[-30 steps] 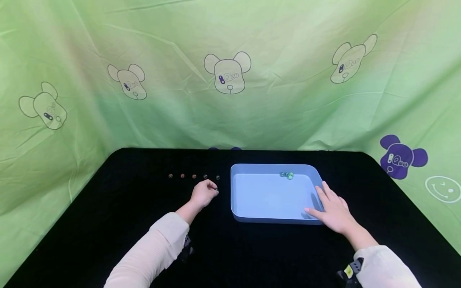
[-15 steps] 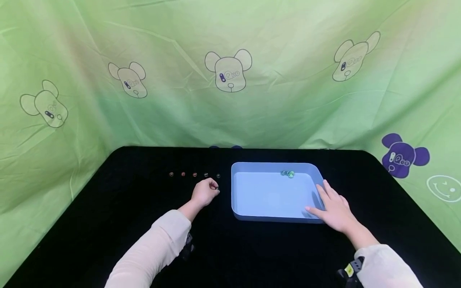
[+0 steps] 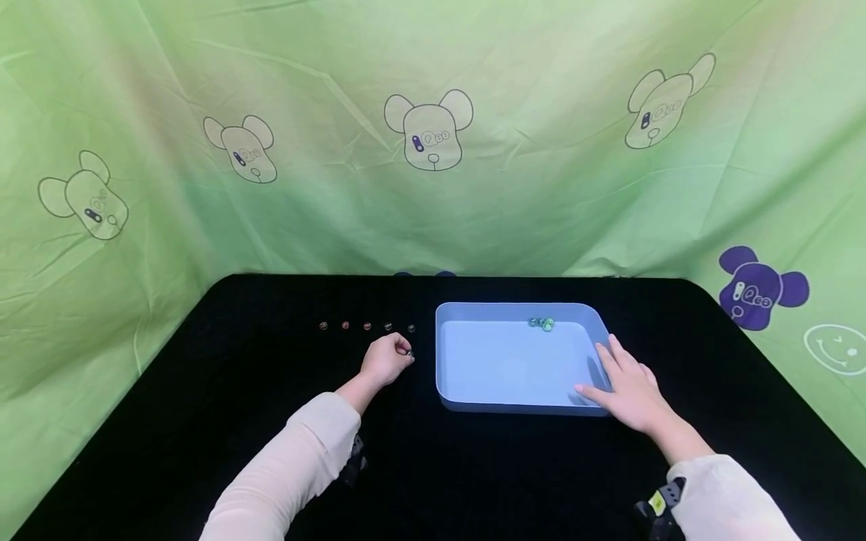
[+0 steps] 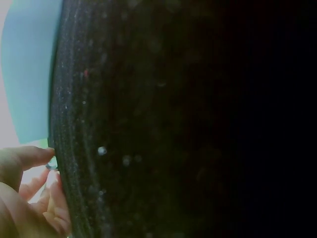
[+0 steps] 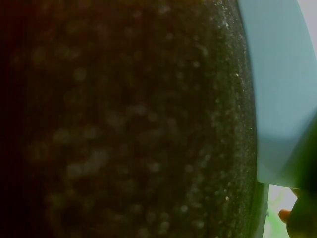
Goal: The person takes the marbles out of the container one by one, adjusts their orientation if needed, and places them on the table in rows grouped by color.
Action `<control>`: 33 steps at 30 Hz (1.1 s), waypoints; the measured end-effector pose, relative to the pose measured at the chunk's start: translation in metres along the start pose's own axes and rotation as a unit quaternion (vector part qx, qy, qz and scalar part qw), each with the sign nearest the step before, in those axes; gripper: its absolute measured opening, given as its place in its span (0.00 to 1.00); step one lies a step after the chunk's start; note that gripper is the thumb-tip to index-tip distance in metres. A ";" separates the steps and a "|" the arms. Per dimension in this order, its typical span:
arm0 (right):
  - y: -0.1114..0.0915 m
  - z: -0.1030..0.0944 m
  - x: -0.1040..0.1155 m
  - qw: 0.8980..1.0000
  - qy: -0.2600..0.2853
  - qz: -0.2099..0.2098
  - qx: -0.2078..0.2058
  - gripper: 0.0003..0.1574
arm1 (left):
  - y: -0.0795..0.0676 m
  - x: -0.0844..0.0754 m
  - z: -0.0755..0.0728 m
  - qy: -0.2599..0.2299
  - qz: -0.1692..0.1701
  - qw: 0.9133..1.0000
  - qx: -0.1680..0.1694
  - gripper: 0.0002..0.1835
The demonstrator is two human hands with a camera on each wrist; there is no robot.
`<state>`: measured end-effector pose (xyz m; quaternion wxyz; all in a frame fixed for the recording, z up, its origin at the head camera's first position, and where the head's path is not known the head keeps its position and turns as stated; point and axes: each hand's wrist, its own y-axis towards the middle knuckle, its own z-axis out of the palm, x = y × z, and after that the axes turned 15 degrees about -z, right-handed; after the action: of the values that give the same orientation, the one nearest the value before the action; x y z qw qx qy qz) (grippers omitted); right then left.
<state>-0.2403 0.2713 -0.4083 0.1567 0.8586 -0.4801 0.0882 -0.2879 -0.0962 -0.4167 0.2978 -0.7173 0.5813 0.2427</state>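
While the left hand [image 3: 387, 360] is pinching one marble [image 4: 52, 162] between thumb and fingertips, five row marbles [image 3: 367, 326] are lying beyond it on the black table [image 3: 406, 469], spaced apart. Pinched marble: sitting just short of the row's right end, left of the tray [image 3: 507, 368]; whether it is touching the table, cannot tell. Handling, as judged: probably glass, light, hard, slick, liable to be rolling away; best taken at its sides, two fingertips opposing across the middle, pressing lightly. Tray: holding a small greenish cluster [image 3: 546, 324] near its far wall. Right hand [image 3: 629, 387]: lying over the tray's right rim, fingers spread, gripping nothing.
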 end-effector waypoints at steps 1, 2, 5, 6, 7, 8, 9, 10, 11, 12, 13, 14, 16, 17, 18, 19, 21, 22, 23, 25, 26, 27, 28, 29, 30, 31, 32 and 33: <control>0.000 0.000 0.000 1.000 0.002 0.000 -0.001 0.53 | 0.000 0.000 0.000 -0.006 -0.001 1.000 0.003 0.05; 0.000 0.000 0.000 1.000 0.002 0.000 -0.001 0.53 | -0.001 0.001 -0.001 -0.011 0.000 1.000 0.006 0.06; 0.000 0.000 0.000 1.000 0.001 0.000 -0.001 0.53 | -0.002 0.002 -0.002 -0.043 -0.011 0.999 0.018 0.07; 0.000 0.000 0.000 1.000 0.001 0.000 -0.001 0.53 | -0.002 0.002 -0.003 -0.056 -0.017 0.998 0.022 0.07; 0.000 0.001 -0.001 1.000 0.001 -0.001 -0.001 0.53 | -0.002 0.003 -0.004 -0.068 -0.021 0.997 0.026 0.07; 0.001 0.001 -0.001 1.000 -0.001 -0.001 0.000 0.53 | -0.002 0.003 -0.004 -0.083 -0.026 0.996 0.030 0.08; 0.001 0.001 -0.001 1.000 -0.001 -0.001 0.000 0.53 | -0.002 0.003 -0.005 -0.099 -0.033 0.994 0.034 0.08; 0.001 0.001 -0.002 1.000 -0.001 -0.001 0.000 0.53 | -0.003 0.004 -0.006 -0.114 -0.036 0.992 0.038 0.08; 0.001 0.001 -0.002 1.000 -0.002 -0.001 0.000 0.53 | -0.003 0.004 -0.007 -0.127 -0.041 0.990 0.042 0.08; 0.001 0.002 -0.002 1.000 -0.003 -0.002 0.000 0.53 | -0.004 0.004 -0.008 -0.139 -0.044 0.988 0.046 0.08; 0.001 0.002 -0.002 1.000 -0.003 -0.001 -0.001 0.53 | -0.004 0.004 -0.009 -0.149 -0.046 0.986 0.050 0.09; 0.001 0.001 -0.002 1.000 -0.002 -0.001 -0.001 0.53 | -0.005 0.005 -0.010 -0.161 -0.049 0.984 0.054 0.09; 0.001 0.001 -0.002 1.000 -0.001 0.000 -0.001 0.53 | -0.008 0.005 -0.012 -0.178 -0.055 0.980 0.063 0.09; 0.001 0.001 -0.002 1.000 -0.001 0.001 0.000 0.53 | -0.010 0.005 -0.013 -0.187 -0.059 0.978 0.069 0.08; 0.001 0.001 -0.002 1.000 0.000 0.001 0.000 0.53 | -0.011 0.004 -0.014 -0.195 -0.062 0.976 0.074 0.08; 0.001 0.001 -0.002 1.000 0.000 0.002 0.000 0.54 | -0.013 0.004 -0.014 -0.205 -0.065 0.973 0.079 0.08; 0.001 0.001 -0.002 1.000 -0.001 0.002 0.001 0.53 | -0.017 0.003 -0.016 -0.222 -0.063 0.969 0.092 0.09; 0.001 0.001 -0.002 1.000 0.000 0.002 0.001 0.53 | -0.019 0.002 -0.016 -0.231 -0.061 0.966 0.098 0.09; 0.001 0.001 -0.002 1.000 0.000 0.001 0.001 0.53 | -0.021 0.001 -0.016 -0.238 -0.056 0.964 0.103 0.09; 0.001 0.001 -0.002 1.000 0.000 0.001 0.002 0.53 | -0.026 -0.003 -0.016 -0.249 -0.042 0.961 0.113 0.09; 0.001 0.001 -0.002 1.000 0.001 0.001 0.003 0.53 | -0.028 -0.005 -0.015 -0.251 -0.034 0.960 0.118 0.09; 0.001 0.001 -0.002 1.000 0.002 0.001 0.003 0.53 | -0.030 -0.007 -0.015 -0.254 -0.026 0.959 0.123 0.09; 0.001 0.001 -0.002 1.000 0.002 0.001 0.003 0.53 | -0.031 -0.010 -0.014 -0.260 -0.017 0.957 0.128 0.09; 0.001 0.001 -0.002 1.000 0.002 0.001 0.003 0.54 | -0.033 -0.013 -0.014 -0.263 -0.011 0.955 0.135 0.10; 0.001 0.001 -0.002 1.000 0.002 0.001 0.003 0.54 | -0.037 -0.017 -0.015 -0.265 -0.004 0.954 0.141 0.10; 0.002 0.001 -0.002 1.000 0.001 0.000 0.003 0.54 | -0.041 -0.022 -0.016 -0.267 0.004 0.953 0.146 0.10; 0.002 0.001 -0.002 1.000 0.000 0.000 0.002 0.53 | -0.044 -0.027 -0.017 -0.269 0.009 0.951 0.151 0.10; 0.002 0.001 -0.002 1.000 0.000 -0.001 0.001 0.53 | -0.048 -0.033 -0.019 -0.273 0.014 0.949 0.157 0.11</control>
<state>-0.2426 0.2715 -0.4095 0.1555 0.8591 -0.4795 0.0887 -0.2473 -0.0800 -0.3739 0.5504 -0.5600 0.5181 0.3390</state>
